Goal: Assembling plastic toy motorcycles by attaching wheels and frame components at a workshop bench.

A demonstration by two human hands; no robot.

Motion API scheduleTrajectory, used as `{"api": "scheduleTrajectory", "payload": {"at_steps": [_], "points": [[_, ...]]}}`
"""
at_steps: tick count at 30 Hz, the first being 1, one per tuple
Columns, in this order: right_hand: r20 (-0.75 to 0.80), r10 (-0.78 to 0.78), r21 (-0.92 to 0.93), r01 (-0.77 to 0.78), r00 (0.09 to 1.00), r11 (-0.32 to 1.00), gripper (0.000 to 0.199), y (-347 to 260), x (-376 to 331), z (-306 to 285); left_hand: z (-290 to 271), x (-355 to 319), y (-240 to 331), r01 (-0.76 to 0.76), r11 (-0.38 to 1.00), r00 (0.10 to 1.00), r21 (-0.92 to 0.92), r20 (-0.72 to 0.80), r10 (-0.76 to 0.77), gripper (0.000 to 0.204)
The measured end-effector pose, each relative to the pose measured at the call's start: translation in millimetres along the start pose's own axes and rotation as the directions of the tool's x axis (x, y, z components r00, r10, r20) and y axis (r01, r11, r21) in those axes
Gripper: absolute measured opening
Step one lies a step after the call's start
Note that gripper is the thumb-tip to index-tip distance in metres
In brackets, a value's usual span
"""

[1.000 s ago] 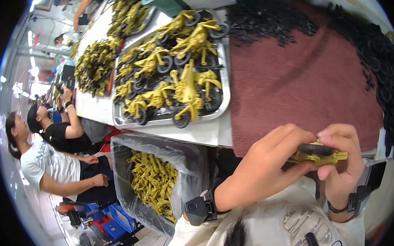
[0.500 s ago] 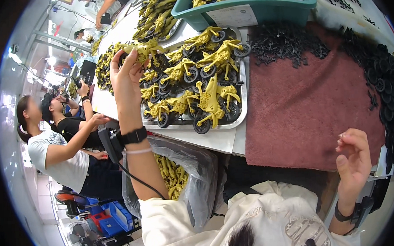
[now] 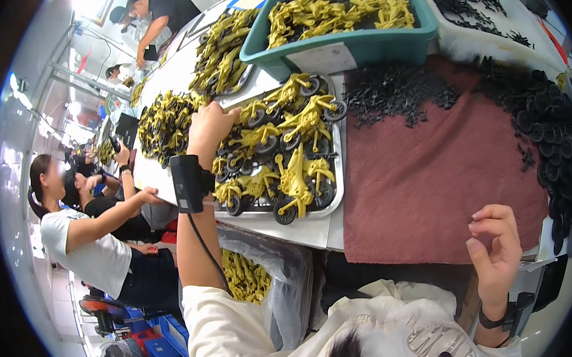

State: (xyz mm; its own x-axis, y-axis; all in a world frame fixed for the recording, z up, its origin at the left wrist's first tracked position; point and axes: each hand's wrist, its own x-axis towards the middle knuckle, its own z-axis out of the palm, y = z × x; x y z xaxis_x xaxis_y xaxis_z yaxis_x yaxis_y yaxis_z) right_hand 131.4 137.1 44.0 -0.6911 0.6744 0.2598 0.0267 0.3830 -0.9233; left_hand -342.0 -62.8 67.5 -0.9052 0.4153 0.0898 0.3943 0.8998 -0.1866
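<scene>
My left hand (image 3: 211, 127) reaches over the far left part of a metal tray (image 3: 336, 200). Its fingers point away and are mostly hidden behind the back of the hand, so whether they hold anything does not show. Yellow toy motorcycles with black wheels fill the tray; one motorcycle (image 3: 294, 181) lies on top near the front right corner. Over the front right edge of a reddish-brown cloth (image 3: 415, 205) hovers my right hand (image 3: 498, 249), empty, with fingers loosely bent and the thumb apart.
Small black parts (image 3: 400, 94) and black wheels (image 3: 555, 138) lie along the cloth. A green bin (image 3: 351, 53) of yellow and black parts stands behind. More toys form a heap (image 3: 167, 123) at left. Below the table, a plastic-lined container (image 3: 290, 267) holds yellow pieces. Co-workers (image 3: 88, 241) are at left.
My left hand has gone down from above the tray to its far left part; the yellow motorcycle it held up no longer shows in it. My right hand stays about where it was.
</scene>
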Motion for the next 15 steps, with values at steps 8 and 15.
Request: {"api": "scheduleTrajectory", "payload": {"at_steps": [8, 15], "points": [[-0.023, -0.038, -0.094, 0.035, 0.999, 0.995, 0.015, 0.8, 12.3, -18.7, -82.3, 81.0, 125.4, -0.635, 0.680, 0.772, -0.365, -0.330, 0.544, 0.045], [-0.041, 0.069, -0.106, -0.073, 0.997, 0.992, 0.011, -1.8, 4.4, -28.3, -52.2, 183.7, 161.5, -0.457, 0.881, 0.889, -0.119, -0.100, 0.448, 0.078]]}}
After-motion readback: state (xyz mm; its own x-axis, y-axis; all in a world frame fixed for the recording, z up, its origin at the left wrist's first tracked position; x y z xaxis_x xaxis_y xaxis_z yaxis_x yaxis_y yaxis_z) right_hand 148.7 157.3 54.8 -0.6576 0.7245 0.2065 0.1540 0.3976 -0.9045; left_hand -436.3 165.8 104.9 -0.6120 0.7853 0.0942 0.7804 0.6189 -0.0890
